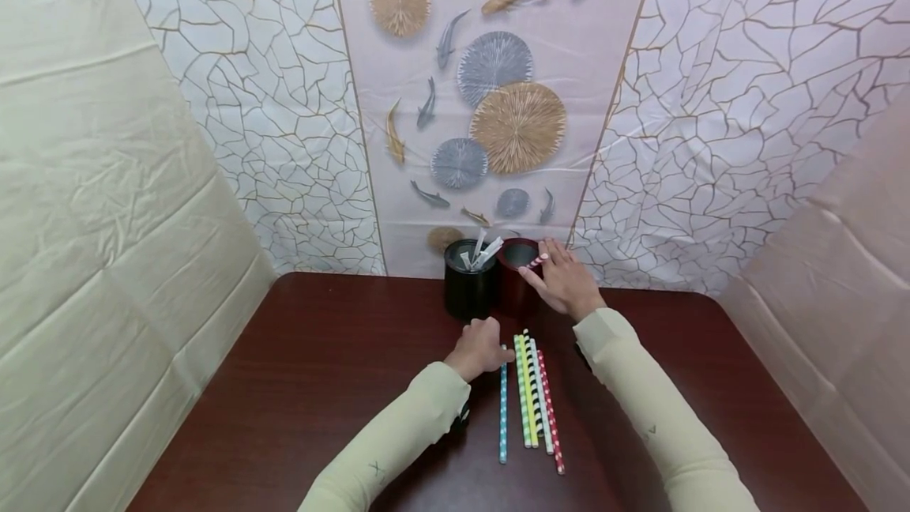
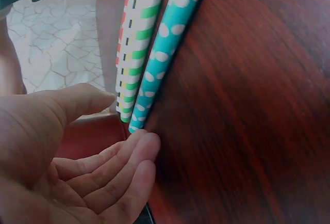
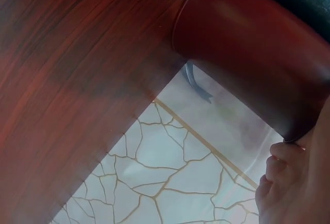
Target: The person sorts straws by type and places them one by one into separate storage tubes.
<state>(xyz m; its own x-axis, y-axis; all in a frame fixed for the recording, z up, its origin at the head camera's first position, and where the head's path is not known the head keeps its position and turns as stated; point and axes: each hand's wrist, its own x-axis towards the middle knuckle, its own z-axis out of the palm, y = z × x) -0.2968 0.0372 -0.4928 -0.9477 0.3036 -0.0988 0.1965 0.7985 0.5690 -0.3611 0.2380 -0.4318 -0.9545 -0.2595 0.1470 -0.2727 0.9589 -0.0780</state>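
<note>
My left hand (image 1: 481, 348) is at the far end of a blue straw with white dots (image 1: 503, 417). In the left wrist view its fingertips (image 2: 148, 144) are right at the straw's end, and the thumb is spread apart from them. At the back, my right hand (image 1: 566, 281) holds a dark red cup (image 1: 517, 299) by its rim, thumb on the near side. A pink-and-white striped straw (image 1: 538, 261) pokes out over that rim, between thumb and fingers. The right wrist view shows curled fingers (image 3: 277, 168) at the rim; the thumb is hidden there.
Right of the blue straw lie several paper straws: green striped (image 1: 523, 401), yellow (image 1: 529, 393), black-and-white, pale, and red dotted (image 1: 553, 425). A black cup (image 1: 469, 295) with white slips (image 1: 486, 251) stands left of the red one. Patterned cloth (image 1: 469, 204) hangs behind the table.
</note>
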